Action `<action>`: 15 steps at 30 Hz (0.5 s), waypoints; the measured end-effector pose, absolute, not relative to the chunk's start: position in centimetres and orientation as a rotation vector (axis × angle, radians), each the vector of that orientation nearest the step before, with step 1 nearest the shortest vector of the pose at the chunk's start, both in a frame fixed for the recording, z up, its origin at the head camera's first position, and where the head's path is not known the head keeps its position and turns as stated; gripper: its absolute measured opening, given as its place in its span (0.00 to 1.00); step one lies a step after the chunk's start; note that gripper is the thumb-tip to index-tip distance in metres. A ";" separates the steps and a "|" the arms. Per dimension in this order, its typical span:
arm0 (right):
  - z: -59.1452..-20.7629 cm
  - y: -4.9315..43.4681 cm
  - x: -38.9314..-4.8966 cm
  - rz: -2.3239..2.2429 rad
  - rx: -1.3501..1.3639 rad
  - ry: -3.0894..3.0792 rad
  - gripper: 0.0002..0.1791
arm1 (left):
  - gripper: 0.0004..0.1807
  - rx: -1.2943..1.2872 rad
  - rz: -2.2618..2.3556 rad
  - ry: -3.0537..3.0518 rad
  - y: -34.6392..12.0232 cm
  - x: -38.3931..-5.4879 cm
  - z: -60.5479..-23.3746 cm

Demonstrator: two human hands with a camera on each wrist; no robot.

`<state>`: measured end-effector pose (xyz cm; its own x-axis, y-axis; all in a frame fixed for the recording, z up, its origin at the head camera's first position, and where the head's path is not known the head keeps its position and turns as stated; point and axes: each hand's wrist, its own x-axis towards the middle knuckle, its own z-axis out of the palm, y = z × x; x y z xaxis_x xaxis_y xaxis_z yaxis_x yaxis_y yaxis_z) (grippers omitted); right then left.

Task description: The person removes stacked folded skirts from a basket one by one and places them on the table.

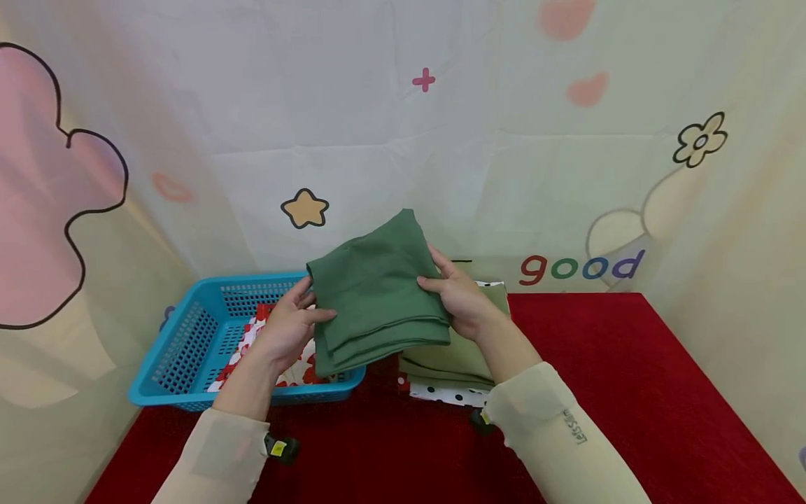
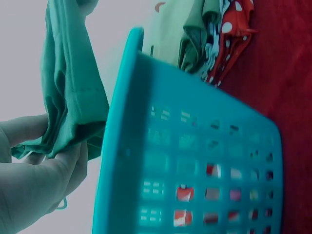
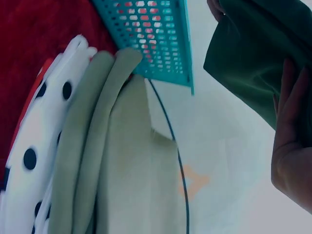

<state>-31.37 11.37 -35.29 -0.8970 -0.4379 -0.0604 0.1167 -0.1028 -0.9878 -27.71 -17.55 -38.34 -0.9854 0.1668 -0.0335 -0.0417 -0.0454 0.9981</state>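
Between both hands a folded dark green cloth (image 1: 378,287) is held up in the air, its layered edges hanging toward the front. My left hand (image 1: 291,325) pinches its left side, thumb on top and fingers beneath; the left wrist view shows the cloth's folds (image 2: 73,97) between thumb and fingers. At the right side my right hand (image 1: 461,294) grips the cloth, thumb over the top face. Below and to the right lies a stack of folded cloths: an olive green one (image 1: 462,357) over a white one with black dots (image 1: 450,393) and a red one with white dots (image 2: 237,22).
To the left stands a blue plastic basket (image 1: 182,343) with red-and-white patterned cloth (image 1: 248,343) inside, partly under my left hand. A dark red cover (image 1: 592,364) spreads over the table. Behind it hangs a white printed curtain (image 1: 378,84).
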 end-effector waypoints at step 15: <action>-37.4 15.9 -31.6 -2.029 -0.180 1.944 0.38 | 0.41 0.027 2.118 2.135 -12.3 -29.3 -38.0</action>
